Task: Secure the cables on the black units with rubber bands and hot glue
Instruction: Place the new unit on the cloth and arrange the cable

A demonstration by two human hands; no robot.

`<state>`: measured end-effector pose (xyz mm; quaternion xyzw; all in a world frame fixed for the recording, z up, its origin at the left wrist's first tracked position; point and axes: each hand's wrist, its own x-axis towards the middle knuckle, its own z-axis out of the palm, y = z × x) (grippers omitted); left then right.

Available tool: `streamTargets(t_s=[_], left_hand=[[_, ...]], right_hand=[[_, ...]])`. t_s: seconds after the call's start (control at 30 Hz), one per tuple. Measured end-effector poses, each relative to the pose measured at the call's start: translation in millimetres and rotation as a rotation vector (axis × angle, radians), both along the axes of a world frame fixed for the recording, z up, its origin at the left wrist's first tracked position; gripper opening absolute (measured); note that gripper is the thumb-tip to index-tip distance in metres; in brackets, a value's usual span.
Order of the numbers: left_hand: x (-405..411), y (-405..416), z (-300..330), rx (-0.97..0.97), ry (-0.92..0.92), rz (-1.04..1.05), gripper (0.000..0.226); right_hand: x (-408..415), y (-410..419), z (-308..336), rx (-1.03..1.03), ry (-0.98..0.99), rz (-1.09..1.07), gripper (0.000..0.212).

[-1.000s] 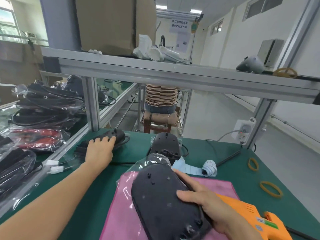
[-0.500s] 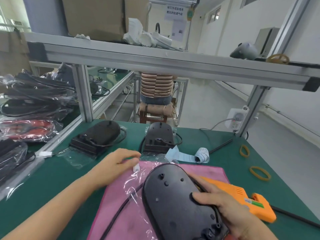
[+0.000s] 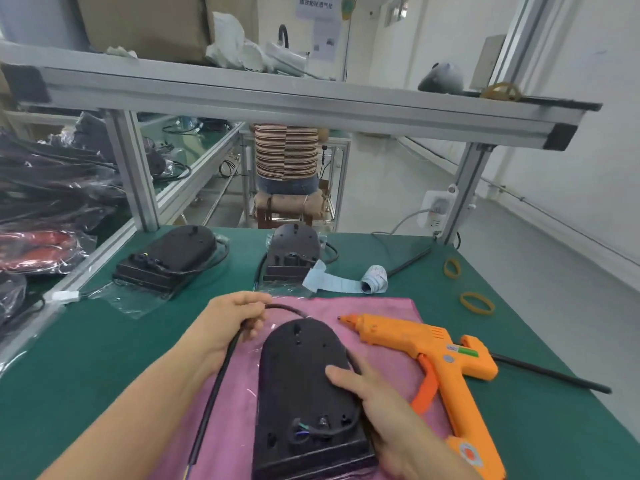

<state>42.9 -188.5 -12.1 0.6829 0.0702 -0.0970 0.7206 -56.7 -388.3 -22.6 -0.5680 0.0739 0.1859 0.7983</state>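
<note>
Your left hand (image 3: pixel 228 327) had its grip curled round the black cable (image 3: pixel 221 368); right hand (image 3: pixel 377 407) clasped the black unit's (image 3: pixel 304 379) side, lying on the pink cloth (image 3: pixel 377 306) w/ glue gun (image 3: pixel 433 355) beside, on the table (image 3: pixel 104 358).

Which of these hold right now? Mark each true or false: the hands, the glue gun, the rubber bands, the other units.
1. The left hand holds the black cable. True.
2. The right hand holds the glue gun. False: it grips the black unit; the gun lies on the pink cloth.
3. Two rubber bands lie on the green mat. True.
4. One other unit sits farther back. False: two do.
</note>
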Motion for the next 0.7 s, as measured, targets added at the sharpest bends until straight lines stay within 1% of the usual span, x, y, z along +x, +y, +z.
streamTargets(t_s=[0.03,0.07,0.1,0.13,0.17,0.2,0.23,0.27,0.3,0.33,0.37,0.4,0.43,0.47,0.53,0.57,0.6,0.67,0.7], left_hand=[[-3,-7,-7,0.066,0.003,0.0,0.026],[-6,-10,-15,0.164,-0.007,0.002,0.029],[-9,-11,-21,0.29,-0.029,0.004,0.031],[-10,-11,-25,0.41,-0.061,0.004,0.032],[-9,-10,-27,0.549,-0.108,-0.014,0.031],[-6,-9,-25,0.71,-0.161,-0.049,0.03],[-5,-9,-21,0.887,-0.219,-0.071,0.028],[-2,-12,-14,0.997,-0.27,-0.043,0.024],[4,-18,-7,1.02,-0.312,-0.008,0.019],[10,-25,0,0.96,-0.311,0.004,0.023],[19,-34,5,0.843,-0.3,0.004,0.026],[29,-43,10,0.723,-0.265,0.012,0.026],[38,-52,11,0.664,-0.236,0.007,0.025],[45,-60,13,0.645,-0.21,0.001,0.023],[56,-71,11,0.591,-0.162,0.015,0.025],[60,-75,9,0.556,-0.149,0.018,0.026],[62,-77,8,0.531,-0.137,0.016,0.025],[65,-81,8,0.492,-0.083,0.024,0.026],[66,-82,8,0.453,-0.04,0.023,0.029]], right_hand=[[-3,3,-1,-0.079,-0.014,-0.011,0.039],[-3,3,-1,-0.215,-0.074,-0.005,0.031],[-1,0,0,-0.43,-0.175,0.017,0.023],[4,-6,2,-0.7,-0.288,0.037,0.016],[13,-11,6,-0.972,-0.382,0.054,0.014],[22,-17,10,-1.208,-0.445,0.051,0.021],[33,-22,15,-1.331,-0.48,0.031,0.027],[45,-25,21,-1.348,-0.493,0.005,0.028],[59,-27,26,-1.327,-0.491,-0.025,0.032],[76,-27,29,-1.291,-0.458,-0.061,0.035],[93,-26,31,-1.263,-0.427,-0.101,0.034],[110,-22,31,-1.249,-0.4,-0.131,0.032],[126,-18,31,-1.236,-0.373,-0.156,0.031],[140,-13,29,-1.224,-0.343,-0.167,0.036],[162,-3,26,-1.195,-0.311,-0.158,0.058],[169,0,24,-1.2,-0.308,-0.141,0.062],[174,1,22,-1.218,-0.307,-0.112,0.057],[177,-1,20,-1.278,-0.306,-0.035,0.028],[177,-4,18,-1.278,-0.308,-0.023,0.02]])
